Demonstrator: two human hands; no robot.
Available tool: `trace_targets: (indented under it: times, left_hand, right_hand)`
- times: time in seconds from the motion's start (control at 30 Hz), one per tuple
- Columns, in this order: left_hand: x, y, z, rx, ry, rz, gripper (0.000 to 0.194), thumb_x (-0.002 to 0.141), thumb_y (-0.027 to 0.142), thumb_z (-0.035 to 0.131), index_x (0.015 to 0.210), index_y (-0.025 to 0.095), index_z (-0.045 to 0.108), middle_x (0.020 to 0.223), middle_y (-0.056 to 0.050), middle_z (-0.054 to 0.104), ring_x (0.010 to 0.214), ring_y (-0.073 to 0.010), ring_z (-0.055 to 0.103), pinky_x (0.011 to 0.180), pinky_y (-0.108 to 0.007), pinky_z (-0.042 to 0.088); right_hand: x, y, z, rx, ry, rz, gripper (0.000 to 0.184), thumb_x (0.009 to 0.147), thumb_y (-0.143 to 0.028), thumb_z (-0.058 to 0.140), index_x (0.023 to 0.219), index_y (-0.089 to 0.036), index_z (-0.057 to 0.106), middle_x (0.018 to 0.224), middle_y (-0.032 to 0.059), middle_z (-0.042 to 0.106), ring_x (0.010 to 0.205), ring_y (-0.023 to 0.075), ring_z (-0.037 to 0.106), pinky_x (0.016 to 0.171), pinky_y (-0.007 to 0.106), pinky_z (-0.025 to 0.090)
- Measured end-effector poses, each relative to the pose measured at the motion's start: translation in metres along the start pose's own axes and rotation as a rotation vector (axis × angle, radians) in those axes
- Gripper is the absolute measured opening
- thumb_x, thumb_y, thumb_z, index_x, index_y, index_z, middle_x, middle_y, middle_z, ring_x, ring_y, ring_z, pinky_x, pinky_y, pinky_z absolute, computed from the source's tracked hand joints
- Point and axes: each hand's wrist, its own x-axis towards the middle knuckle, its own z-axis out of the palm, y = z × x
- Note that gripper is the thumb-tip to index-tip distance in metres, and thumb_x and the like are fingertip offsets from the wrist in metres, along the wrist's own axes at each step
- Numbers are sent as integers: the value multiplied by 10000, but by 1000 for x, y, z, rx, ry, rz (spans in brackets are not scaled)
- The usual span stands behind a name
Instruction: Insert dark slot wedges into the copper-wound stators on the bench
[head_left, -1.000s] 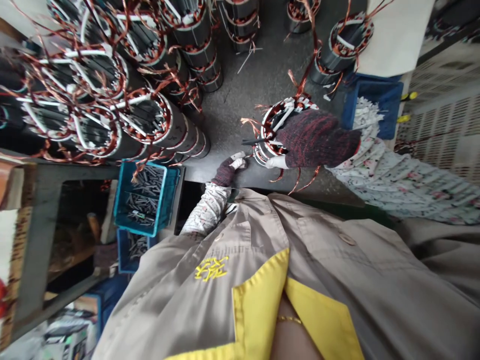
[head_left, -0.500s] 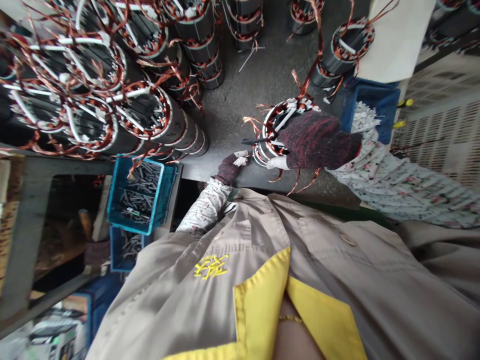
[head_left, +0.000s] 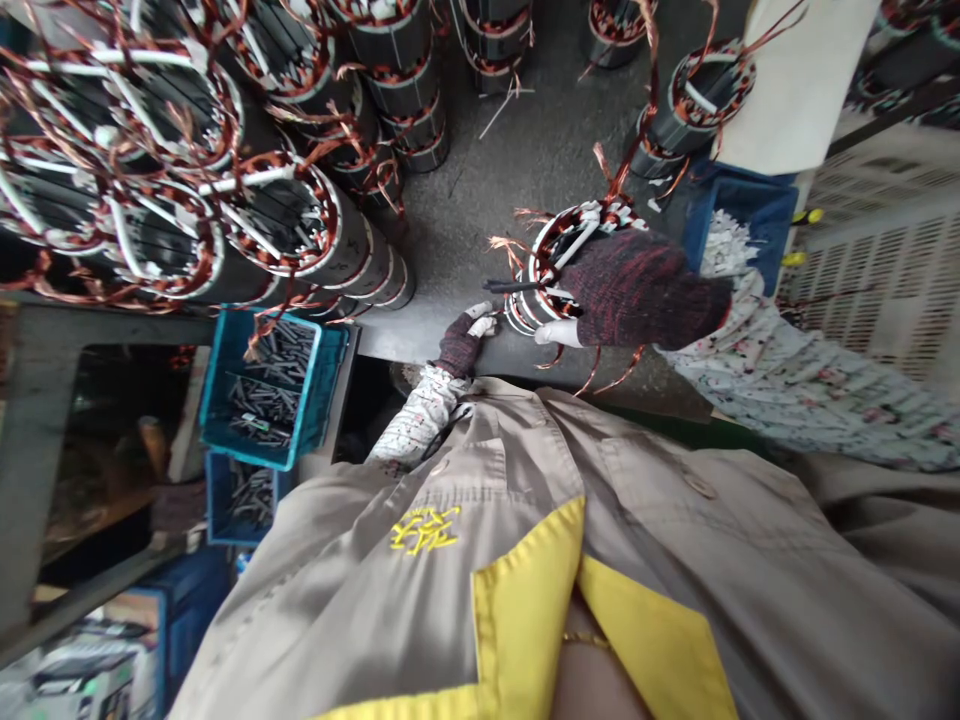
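A motor stator (head_left: 550, 250) with copper windings, white strips and loose copper wire ends is on the dark worktop in front of me. My right hand (head_left: 637, 290), in a dark red-black knit glove with whitish fingertips, wraps over its right side and grips it. A thin black sleeve (head_left: 511, 286) sticks out leftward from the stator. Just left of the stator's lower edge, my left hand (head_left: 466, 338) in a similar glove has its fingertips pinched together. Whatever is between them is too small to make out, close to a copper wire end.
Stacked stators (head_left: 285, 220) crowd the left side of the worktop (head_left: 465, 220). Another stator (head_left: 701, 95) stands at the back right, near a blue bin (head_left: 739, 225) of white pieces. Teal bins (head_left: 262, 390) of grey pieces sit at the lower left. A white crate (head_left: 892, 230) is at right.
The view has shifted slightly. Both hands stay nearly where they were about the stator, with the left fingers still pinched at its left side.
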Motion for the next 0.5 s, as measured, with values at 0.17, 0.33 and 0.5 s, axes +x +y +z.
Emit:
trace_targets:
  times: [0.17,0.33,0.5]
  left_hand:
    - [1,0,-1,47,25,28,523,914,576,987,1267,195,925,1283,-154,982,1221,-348,941,1283,-568,731]
    - [-4,9,-7,212,-35,108,491,991,531,955,1343,189,966,1411,-183,978,1393,-377,911,1365,-565,683]
    - [7,31,8,351,-128,11,391,1104,431,914,1384,166,975,1290,-169,990,1120,-300,938,1202,-480,751]
  right_hand:
    - [0,-3,-5,-16,-67,4,650,1315,-500,734,1739,-11,794,1748,357,760,1545,531,822,1356,621,637]
    - [1,-6,-5,-16,-69,17,588,1244,-330,737,1713,22,776,1728,372,760,1508,544,824,1311,622,655]
    - [7,1,15,-11,17,21,543,1180,-421,823,1526,-4,856,1508,372,833,1355,549,861,1239,651,679]
